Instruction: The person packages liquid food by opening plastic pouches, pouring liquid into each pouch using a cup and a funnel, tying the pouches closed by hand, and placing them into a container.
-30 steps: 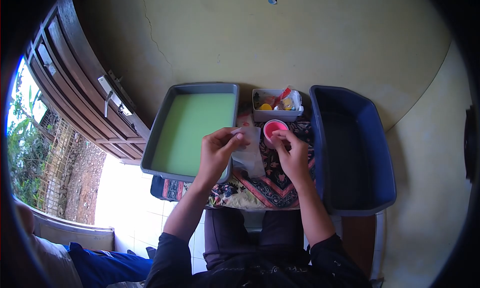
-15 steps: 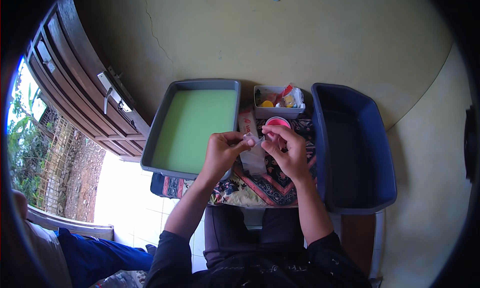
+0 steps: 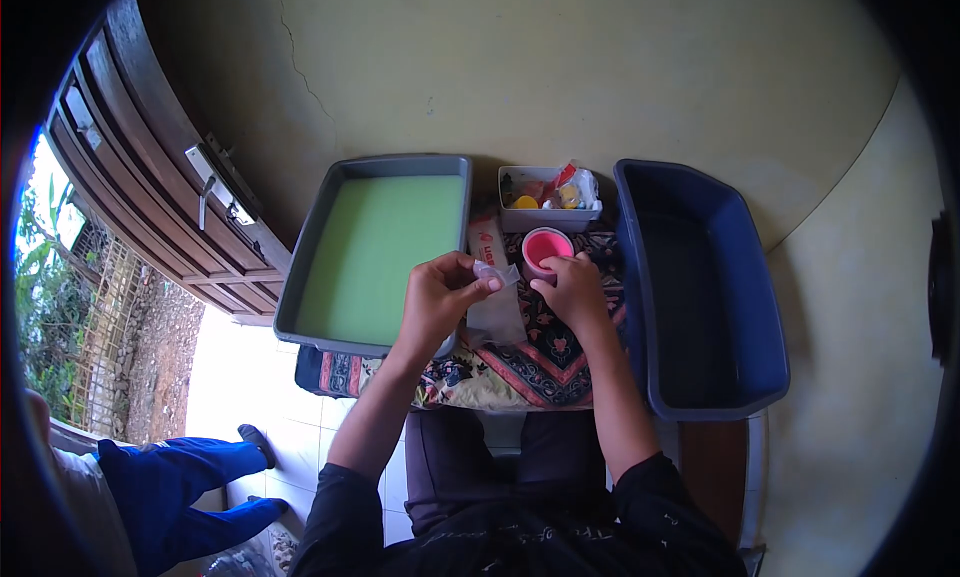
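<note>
My left hand [image 3: 436, 295] pinches a small clear plastic bag [image 3: 496, 274] between thumb and fingers, above the table. Just right of it, my right hand [image 3: 577, 295] closes on the near right rim of a cup with a pink inside [image 3: 545, 245]. Its fingertips reach over the rim, and the cup's contents cannot be made out. Beneath the hands lies a white plastic packet with red print [image 3: 489, 245], and a translucent sheet or bag [image 3: 497, 320] sits nearer to me on the patterned cloth [image 3: 548, 362].
A grey tray of pale green liquid [image 3: 283, 312] stands at left, a deep dark blue tub [image 3: 655, 307] at right. Behind the cup is a small grey box [image 3: 545, 220] of assorted items. A person in blue trousers [image 3: 190, 477] is at lower left, near the open door [image 3: 165, 167].
My right hand has left the clear bag and moved onto the pink cup. My left hand still holds the bag. The person at lower left has shifted their legs.
</note>
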### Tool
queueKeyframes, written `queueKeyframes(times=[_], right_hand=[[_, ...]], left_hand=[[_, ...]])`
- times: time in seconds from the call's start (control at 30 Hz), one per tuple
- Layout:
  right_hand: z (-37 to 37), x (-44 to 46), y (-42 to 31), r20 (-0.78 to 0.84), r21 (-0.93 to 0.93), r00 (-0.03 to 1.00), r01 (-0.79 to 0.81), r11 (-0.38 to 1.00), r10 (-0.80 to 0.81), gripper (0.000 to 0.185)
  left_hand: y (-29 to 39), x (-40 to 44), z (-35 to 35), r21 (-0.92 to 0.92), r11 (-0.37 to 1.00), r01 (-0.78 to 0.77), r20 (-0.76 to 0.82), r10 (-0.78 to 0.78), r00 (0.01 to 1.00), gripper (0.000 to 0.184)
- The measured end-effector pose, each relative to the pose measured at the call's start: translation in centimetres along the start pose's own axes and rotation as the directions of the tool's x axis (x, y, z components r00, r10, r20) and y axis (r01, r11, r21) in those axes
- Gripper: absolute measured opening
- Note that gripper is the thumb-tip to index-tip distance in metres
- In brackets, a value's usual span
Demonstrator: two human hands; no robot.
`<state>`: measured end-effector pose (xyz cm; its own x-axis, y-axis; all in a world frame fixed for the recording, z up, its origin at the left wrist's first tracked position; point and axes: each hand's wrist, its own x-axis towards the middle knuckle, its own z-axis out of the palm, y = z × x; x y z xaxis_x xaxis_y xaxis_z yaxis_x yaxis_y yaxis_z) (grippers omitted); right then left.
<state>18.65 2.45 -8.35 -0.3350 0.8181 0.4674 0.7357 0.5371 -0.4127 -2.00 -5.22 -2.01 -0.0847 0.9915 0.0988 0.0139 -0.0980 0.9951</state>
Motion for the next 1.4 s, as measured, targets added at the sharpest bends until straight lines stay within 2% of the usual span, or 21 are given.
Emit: queueKeyframes(times=[0.07, 0.13, 0.23, 0.3, 0.43, 0.5, 0.53, 0.6, 0.63, 0.7, 0.73, 0.8, 0.83, 0.9, 1.0, 1.23, 1.33, 1.4], right_hand=[[2.0, -0.3, 1.3, 0.040, -0.104, 0.998, -0.035, 0.994, 0.039, 0.023], [2.9, -0.1, 1.9, 0.049, -0.100, 0.999, -0.014, 0.995, 0.019, 0.018], [3.2, 0.1, 2.5, -0.037, -0.001, 0.999, -0.024, 1.000, 0.024, 0.015], [2.9, 0.3, 2.6, -0.054, 0.166, 0.998, -0.023, 0.986, 0.032, 0.015], [2.5, 0.7, 2.2, -0.096, 0.186, 0.988, -0.102, 0.977, 0.121, 0.015], [2.1, 0.9, 1.8, -0.263, 0.188, 0.964, 0.019, 0.982, 0.032, 0.012], [1.7, 1.0, 1.4, -0.262, 0.188, 0.965, 0.018, 0.982, 0.032, 0.012], [0.7, 1.2, 0.6, -0.402, 0.192, 0.916, 0.068, 0.979, 0.015, 0.009], [0.1, 1.3, 0.2, -0.402, 0.192, 0.916, 0.070, 0.979, 0.014, 0.009], [-1.2, 1.3, -0.8, -0.553, 0.193, 0.832, 0.077, 0.978, 0.044, 0.008], [-1.8, 1.2, -1.4, -0.551, 0.194, 0.834, 0.078, 0.978, 0.043, 0.008], [-3.4, 0.8, -3.0, -0.518, 0.606, 0.800, 0.094, 0.790, 0.302, 0.010], [-4.5, 0.6, -4.1, -0.516, 0.607, 0.801, 0.094, 0.789, 0.302, 0.010], [-6.5, 0.3, -6.1, -0.514, 0.743, 0.786, 0.208, 0.636, 0.343, 0.012], [-7.6, -0.2, -7.0, -0.416, 0.815, 0.836, 0.167, 0.555, 0.358, 0.012], [-6.9, -0.6, -6.8, -0.357, 0.805, 0.869, 0.100, 0.584, 0.343, 0.014], [-7.0, -0.8, -6.7, -0.360, 0.793, 0.872, 0.099, 0.601, 0.333, 0.014], [-7.2, -0.9, -6.8, -0.374, 0.777, 0.868, 0.100, 0.622, 0.327, 0.014]], left_hand=[[-0.7, 0.1, 0.0, 0.010, 1.000, -0.012, 0.004, 0.012, 1.000, 0.020], [-1.1, 0.1, -0.4, 0.025, 0.999, -0.022, -0.009, 0.023, 1.000, 0.019], [-1.3, 0.2, -0.4, 0.057, 0.997, -0.054, -0.003, 0.054, 0.999, 0.017], [-1.4, 0.3, -0.3, 0.066, 0.996, -0.064, -0.006, 0.065, 0.998, 0.018], [-1.9, 0.5, -0.1, 0.079, 0.995, -0.055, -0.015, 0.056, 0.998, 0.018], [-2.2, 0.6, -0.1, 0.094, 0.993, -0.078, -0.006, 0.079, 0.997, 0.018], [-2.3, 0.7, -0.1, 0.094, 0.993, -0.077, -0.006, 0.078, 0.997, 0.018], [-2.6, 0.8, -0.1, 0.114, 0.989, -0.093, -0.009, 0.095, 0.995, 0.019], [-2.6, 0.9, -0.1, 0.114, 0.989, -0.094, -0.010, 0.096, 0.995, 0.019], [-2.7, 1.0, -0.1, 0.176, 0.979, -0.101, -0.022, 0.106, 0.994, 0.020], [-2.6, 1.0, -0.1, 0.176, 0.979, -0.099, -0.025, 0.105, 0.994, 0.020], [-2.4, 1.1, -0.1, 0.186, 0.977, -0.110, -0.032, 0.118, 0.993, 0.022], [-2.5, 1.2, -0.2, 0.186, 0.977, -0.108, -0.034, 0.116, 0.993, 0.022], [-2.7, 1.4, -0.3, 0.227, 0.966, -0.128, -0.046, 0.141, 0.989, 0.023], [-2.7, 1.5, -0.3, 0.183, 0.977, -0.107, -0.042, 0.116, 0.992, 0.025], [-1.8, 1.0, -0.1, 0.253, 0.959, -0.127, -0.020, 0.137, 0.990, 0.027], [-1.6, 0.9, 0.1, 0.282, 0.953, -0.112, 0.008, 0.115, 0.993, 0.019], [-1.7, 0.9, 0.2, 0.144, 0.983, -0.109, -0.011, 0.112, 0.994, 0.026]])
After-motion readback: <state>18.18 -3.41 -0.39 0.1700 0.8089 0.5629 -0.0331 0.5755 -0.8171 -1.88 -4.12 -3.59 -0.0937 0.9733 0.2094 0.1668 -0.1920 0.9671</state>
